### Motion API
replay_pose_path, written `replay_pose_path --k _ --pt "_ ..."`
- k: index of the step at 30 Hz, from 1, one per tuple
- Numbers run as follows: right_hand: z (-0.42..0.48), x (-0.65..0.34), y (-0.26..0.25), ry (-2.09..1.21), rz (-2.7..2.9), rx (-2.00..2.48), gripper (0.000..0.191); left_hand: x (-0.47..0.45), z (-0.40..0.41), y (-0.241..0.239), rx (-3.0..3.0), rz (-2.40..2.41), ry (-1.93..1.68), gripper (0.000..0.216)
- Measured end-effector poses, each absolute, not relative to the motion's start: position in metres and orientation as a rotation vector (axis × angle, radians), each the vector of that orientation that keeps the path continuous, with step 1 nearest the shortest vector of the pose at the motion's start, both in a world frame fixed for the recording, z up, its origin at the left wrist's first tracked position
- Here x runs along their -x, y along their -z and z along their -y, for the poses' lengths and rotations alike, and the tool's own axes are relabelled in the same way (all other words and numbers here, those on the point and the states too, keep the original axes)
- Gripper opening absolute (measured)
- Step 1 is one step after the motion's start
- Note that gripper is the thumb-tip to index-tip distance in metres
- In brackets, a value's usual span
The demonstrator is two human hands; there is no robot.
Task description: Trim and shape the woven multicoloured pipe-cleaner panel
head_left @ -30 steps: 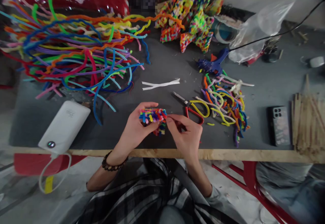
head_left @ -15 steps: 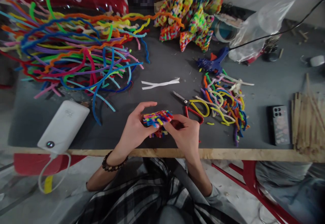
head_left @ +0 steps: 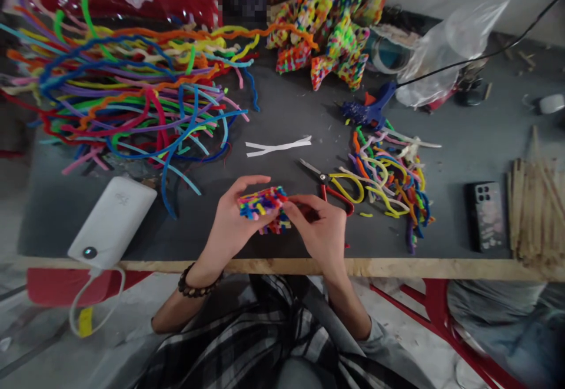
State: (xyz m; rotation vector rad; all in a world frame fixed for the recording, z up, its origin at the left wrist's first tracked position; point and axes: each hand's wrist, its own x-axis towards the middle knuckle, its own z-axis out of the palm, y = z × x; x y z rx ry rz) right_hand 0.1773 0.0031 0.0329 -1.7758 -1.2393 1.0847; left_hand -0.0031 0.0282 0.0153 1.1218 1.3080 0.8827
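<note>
A small multicoloured woven pipe-cleaner piece (head_left: 261,202) is held low over the table's front edge. My left hand (head_left: 232,221) grips it from the left, thumb along its near side and index finger stretched out beyond it. My right hand (head_left: 320,224) pinches at its right end with thumb and fingertips; whether a loose strand is between them I cannot make out. More woven colour shows below the left thumb, partly hidden. Just beyond my right hand lie scissors (head_left: 323,177) with red and yellow handles, blades spread. Two crossed white strips (head_left: 278,146) lie farther back.
Long pipe cleaners (head_left: 132,95) cover the left side; a white power bank (head_left: 112,221) lies in front. Short pieces (head_left: 392,183) and a blue glue gun (head_left: 368,109) are at right. Woven stars (head_left: 339,42) stand behind. A phone (head_left: 488,215) and wooden sticks (head_left: 534,212) lie far right.
The woven piece has shifted slightly left and turned in my left hand. My right fingertips now pinch at its right end, with more of the end uncovered.
</note>
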Motion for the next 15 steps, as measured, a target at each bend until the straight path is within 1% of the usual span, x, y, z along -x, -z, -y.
replay_pose_path --k 3,9,15 --pt "0.002 -0.179 -0.033 -1.038 1.221 1.782 0.018 0.004 -0.028 -0.009 -1.076 -1.287 -0.861 0.047" --pt "0.006 -0.176 -0.029 -0.970 1.312 1.814 0.013 0.005 -0.025 -0.004 -1.091 -1.269 -0.841 0.042" --pt "0.009 -0.173 -0.023 -0.693 1.566 1.771 0.013 0.002 -0.027 -0.010 -1.211 -1.318 -0.810 0.034"
